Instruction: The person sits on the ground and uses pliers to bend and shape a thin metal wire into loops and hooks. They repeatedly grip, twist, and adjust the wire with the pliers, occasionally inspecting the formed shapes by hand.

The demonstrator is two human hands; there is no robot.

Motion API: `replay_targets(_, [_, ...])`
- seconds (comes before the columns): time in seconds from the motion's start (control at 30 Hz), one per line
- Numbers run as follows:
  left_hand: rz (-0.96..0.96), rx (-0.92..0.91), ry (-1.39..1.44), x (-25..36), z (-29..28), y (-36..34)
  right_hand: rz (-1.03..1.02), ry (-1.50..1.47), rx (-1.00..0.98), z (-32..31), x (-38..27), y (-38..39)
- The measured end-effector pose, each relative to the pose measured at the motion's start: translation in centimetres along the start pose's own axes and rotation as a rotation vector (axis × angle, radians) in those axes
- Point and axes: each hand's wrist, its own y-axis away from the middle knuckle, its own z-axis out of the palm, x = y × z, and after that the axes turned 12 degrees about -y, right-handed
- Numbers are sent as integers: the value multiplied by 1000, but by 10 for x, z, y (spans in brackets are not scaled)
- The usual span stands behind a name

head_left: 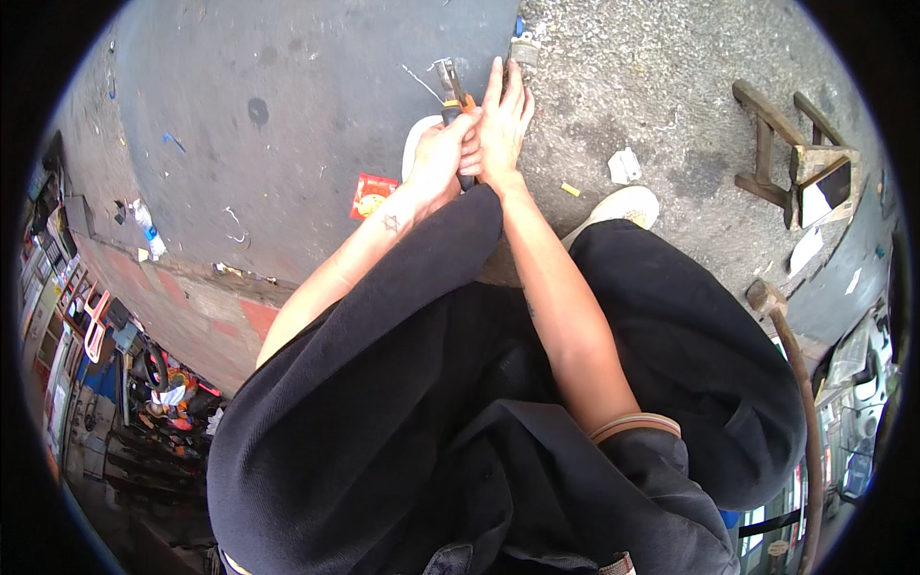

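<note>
My left hand (446,153) is closed around the black-and-orange handles of a pair of pliers (446,81), whose metal jaws point away from me. A thin pale wire (422,82) shows beside the jaws; whether it touches them I cannot tell. Right against the left hand, my right hand (503,129) has its fingers stretched out, and nothing shows in its grasp. Just past its fingertips lies a small grey metal piece (524,51), at the edge of a dark sheet (316,96) on the ground. Part of the handles is hidden by my left fingers.
A red packet (374,194) lies left of my left wrist. Crumpled white paper (625,167) lies near my right shoe (623,206). To the right are a wooden stool (767,144) and a long-handled hammer (791,345). Clutter (172,383) fills the lower left.
</note>
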Motion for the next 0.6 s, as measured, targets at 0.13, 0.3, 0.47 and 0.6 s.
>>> replay_targets(0.13, [-14,19,43,1,0,-5,34,-18,-24,4,3,-5])
replay_targets(0.3, [-15,5,88,1,-2,-16,3,0,17,9,15,-7])
replay_targets(0.47, [-49,-10,51,4,-4,-22,56,14,-28,11,16,-10])
replay_targets(0.6, [-14,-9,-38,4,-14,-18,101,-87,-22,3,6,-12])
